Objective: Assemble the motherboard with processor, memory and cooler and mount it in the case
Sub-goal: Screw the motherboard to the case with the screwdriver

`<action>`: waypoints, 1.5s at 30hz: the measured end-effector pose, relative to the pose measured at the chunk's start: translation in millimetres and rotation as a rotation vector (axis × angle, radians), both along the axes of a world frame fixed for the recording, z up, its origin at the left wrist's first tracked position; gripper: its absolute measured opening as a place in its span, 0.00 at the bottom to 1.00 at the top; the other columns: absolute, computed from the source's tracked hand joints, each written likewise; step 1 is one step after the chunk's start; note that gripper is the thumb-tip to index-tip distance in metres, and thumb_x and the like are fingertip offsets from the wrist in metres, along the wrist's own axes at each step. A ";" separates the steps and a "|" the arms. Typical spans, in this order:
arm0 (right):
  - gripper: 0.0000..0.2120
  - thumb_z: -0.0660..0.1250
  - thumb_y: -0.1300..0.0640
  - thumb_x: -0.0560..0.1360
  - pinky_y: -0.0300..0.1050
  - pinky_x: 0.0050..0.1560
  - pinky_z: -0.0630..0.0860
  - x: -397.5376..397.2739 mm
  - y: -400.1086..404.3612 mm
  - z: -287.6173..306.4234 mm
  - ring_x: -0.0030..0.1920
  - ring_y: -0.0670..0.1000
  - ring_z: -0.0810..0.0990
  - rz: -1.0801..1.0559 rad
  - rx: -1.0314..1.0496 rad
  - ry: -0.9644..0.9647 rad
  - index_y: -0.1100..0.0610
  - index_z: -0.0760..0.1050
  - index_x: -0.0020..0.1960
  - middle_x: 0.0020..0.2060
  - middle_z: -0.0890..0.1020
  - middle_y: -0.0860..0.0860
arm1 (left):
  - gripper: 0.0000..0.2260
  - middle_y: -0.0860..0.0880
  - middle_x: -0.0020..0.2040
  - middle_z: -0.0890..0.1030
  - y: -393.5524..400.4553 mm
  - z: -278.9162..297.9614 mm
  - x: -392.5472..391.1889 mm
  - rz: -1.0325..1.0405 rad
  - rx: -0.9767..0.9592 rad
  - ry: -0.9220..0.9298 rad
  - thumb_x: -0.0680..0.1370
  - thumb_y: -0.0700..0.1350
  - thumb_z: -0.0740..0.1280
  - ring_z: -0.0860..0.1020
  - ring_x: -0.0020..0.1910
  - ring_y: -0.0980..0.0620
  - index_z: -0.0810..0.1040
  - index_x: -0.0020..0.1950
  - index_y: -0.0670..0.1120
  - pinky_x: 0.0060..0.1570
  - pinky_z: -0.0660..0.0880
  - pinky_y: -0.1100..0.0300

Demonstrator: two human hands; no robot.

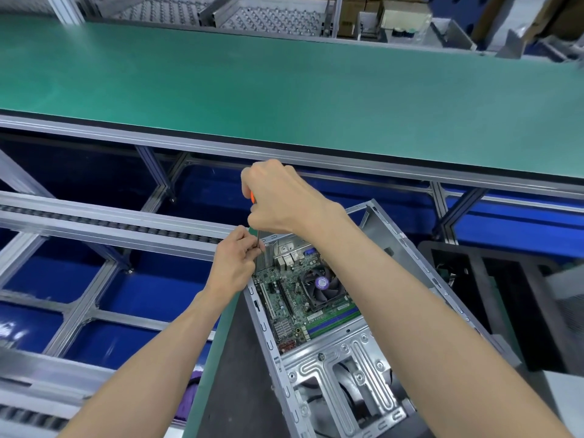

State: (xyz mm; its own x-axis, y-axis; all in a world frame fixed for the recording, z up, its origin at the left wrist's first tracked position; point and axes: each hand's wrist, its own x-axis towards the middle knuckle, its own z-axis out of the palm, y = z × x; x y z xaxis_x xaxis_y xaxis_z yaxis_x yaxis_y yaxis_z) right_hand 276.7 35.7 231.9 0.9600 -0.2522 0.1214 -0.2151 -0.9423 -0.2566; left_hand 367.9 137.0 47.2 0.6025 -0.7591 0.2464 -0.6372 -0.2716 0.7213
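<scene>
You can't read any words or numbers here. The round sticker [322,283] on the fan [319,288] and the print on the board [294,306] are too blurry.

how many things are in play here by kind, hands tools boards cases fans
hands: 2, left hand and right hand
screwdrivers: 1, screwdriver
motherboards: 1, motherboard
cooler fans: 1, cooler fan
cases: 1, case
total: 6
</scene>
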 end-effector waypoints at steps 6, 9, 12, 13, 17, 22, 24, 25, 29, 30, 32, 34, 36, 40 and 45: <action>0.10 0.66 0.57 0.77 0.47 0.35 0.61 3.0 0.0 -5.1 0.39 0.57 0.68 -0.082 -0.110 -0.067 0.57 0.64 0.45 0.35 0.61 0.49 | 0.14 0.51 0.42 0.73 2.4 -1.0 2.1 -0.025 -0.017 0.064 0.76 0.28 0.67 0.77 0.44 0.58 0.76 0.36 0.45 0.41 0.70 0.69; 0.09 0.67 0.60 0.70 0.50 0.38 0.70 6.5 0.2 -0.2 0.42 0.57 0.74 0.002 -0.016 -0.007 0.58 0.71 0.49 0.43 0.72 0.52 | 0.14 0.50 0.42 0.74 3.3 -2.6 2.0 -0.019 -0.016 0.024 0.76 0.29 0.67 0.76 0.44 0.63 0.76 0.36 0.46 0.40 0.68 0.73; 0.10 0.66 0.62 0.68 0.51 0.43 0.74 5.5 -1.4 0.2 0.45 0.58 0.75 0.004 0.014 0.006 0.59 0.73 0.50 0.45 0.75 0.53 | 0.10 0.53 0.43 0.73 3.6 -5.1 3.4 -0.022 0.000 -0.020 0.76 0.30 0.68 0.74 0.43 0.63 0.78 0.39 0.43 0.38 0.66 0.73; 0.08 0.66 0.61 0.71 0.52 0.41 0.72 5.0 -2.4 -1.9 0.44 0.59 0.74 -0.030 -0.004 -0.015 0.59 0.71 0.49 0.43 0.73 0.53 | 0.09 0.54 0.42 0.73 3.5 -5.6 3.8 -0.026 -0.003 -0.030 0.76 0.30 0.68 0.73 0.43 0.62 0.79 0.40 0.42 0.38 0.67 0.71; 0.12 0.65 0.53 0.78 0.50 0.40 0.64 2.0 -4.0 -6.3 0.41 0.59 0.68 -0.127 -0.107 -0.072 0.57 0.64 0.46 0.37 0.64 0.50 | 0.08 0.52 0.42 0.72 3.3 -5.6 4.2 -0.035 0.004 -0.051 0.76 0.30 0.68 0.73 0.44 0.61 0.80 0.41 0.41 0.39 0.67 0.71; 0.10 0.66 0.60 0.71 0.52 0.41 0.73 3.1 -3.7 -0.7 0.45 0.59 0.74 -0.009 0.016 -0.015 0.58 0.70 0.51 0.47 0.73 0.52 | 0.14 0.48 0.44 0.74 2.1 -1.9 3.6 -0.038 0.003 -0.042 0.77 0.30 0.66 0.73 0.44 0.59 0.72 0.39 0.48 0.41 0.67 0.73; 0.07 0.65 0.56 0.77 0.50 0.39 0.67 2.7 -2.0 -4.5 0.42 0.58 0.70 -0.078 -0.109 -0.065 0.58 0.68 0.49 0.42 0.69 0.52 | 0.13 0.48 0.45 0.73 1.5 -0.9 3.1 -0.045 0.013 -0.048 0.78 0.30 0.66 0.73 0.43 0.56 0.73 0.40 0.47 0.41 0.67 0.70; 0.08 0.64 0.53 0.78 0.50 0.39 0.64 2.5 -1.2 -5.3 0.41 0.58 0.68 -0.105 -0.164 -0.078 0.58 0.69 0.50 0.41 0.66 0.51 | 0.13 0.48 0.45 0.73 1.6 -0.5 2.8 -0.046 0.015 -0.051 0.78 0.30 0.66 0.74 0.43 0.56 0.72 0.40 0.47 0.41 0.68 0.66; 0.09 0.66 0.58 0.70 0.50 0.39 0.68 2.0 -3.4 -1.3 0.43 0.59 0.72 -0.036 -0.042 -0.042 0.58 0.70 0.48 0.44 0.72 0.52 | 0.13 0.47 0.44 0.74 3.3 -0.2 3.2 -0.037 -0.004 -0.072 0.77 0.28 0.65 0.73 0.44 0.63 0.72 0.39 0.45 0.40 0.66 0.73; 0.09 0.66 0.59 0.69 0.51 0.40 0.70 1.6 -3.5 -0.5 0.43 0.59 0.73 -0.023 -0.012 -0.034 0.59 0.71 0.49 0.45 0.73 0.53 | 0.13 0.48 0.44 0.74 3.4 -0.4 3.1 -0.036 -0.002 -0.074 0.77 0.28 0.65 0.73 0.44 0.64 0.72 0.39 0.45 0.39 0.66 0.74; 0.08 0.66 0.59 0.72 0.50 0.38 0.69 1.8 -2.8 -3.0 0.43 0.60 0.73 -0.048 -0.022 -0.059 0.58 0.68 0.47 0.42 0.72 0.53 | 0.12 0.48 0.44 0.73 3.0 -0.5 3.4 -0.043 0.005 -0.078 0.77 0.29 0.65 0.73 0.44 0.60 0.73 0.40 0.45 0.39 0.66 0.71; 0.10 0.65 0.56 0.76 0.46 0.33 0.61 2.1 -1.5 -6.1 0.40 0.59 0.69 -0.094 -0.081 -0.082 0.57 0.63 0.47 0.36 0.65 0.50 | 0.11 0.48 0.44 0.73 3.1 -1.1 4.2 -0.051 0.002 -0.081 0.77 0.29 0.65 0.72 0.44 0.58 0.75 0.40 0.43 0.40 0.67 0.69; 0.10 0.66 0.57 0.74 0.45 0.30 0.58 2.8 -1.7 -5.1 0.40 0.58 0.68 -0.071 -0.073 -0.065 0.57 0.64 0.48 0.38 0.66 0.51 | 0.11 0.47 0.44 0.74 3.6 -1.0 3.3 -0.046 -0.001 -0.092 0.77 0.28 0.65 0.72 0.44 0.62 0.75 0.40 0.43 0.40 0.66 0.71; 0.10 0.66 0.62 0.68 0.50 0.37 0.70 2.8 -4.1 -1.0 0.42 0.58 0.72 -0.005 -0.016 -0.005 0.57 0.69 0.48 0.44 0.73 0.53 | 0.14 0.45 0.45 0.75 3.2 -0.6 3.2 -0.046 -0.022 -0.090 0.76 0.28 0.65 0.71 0.41 0.59 0.73 0.39 0.47 0.38 0.65 0.71; 0.11 0.66 0.56 0.76 0.49 0.38 0.62 -2.0 2.2 -6.0 0.39 0.59 0.66 -0.089 -0.197 -0.052 0.56 0.63 0.44 0.34 0.59 0.49 | 0.13 0.47 0.43 0.75 3.7 -2.4 4.6 -0.040 -0.010 -0.090 0.77 0.31 0.68 0.72 0.40 0.56 0.74 0.39 0.48 0.39 0.67 0.66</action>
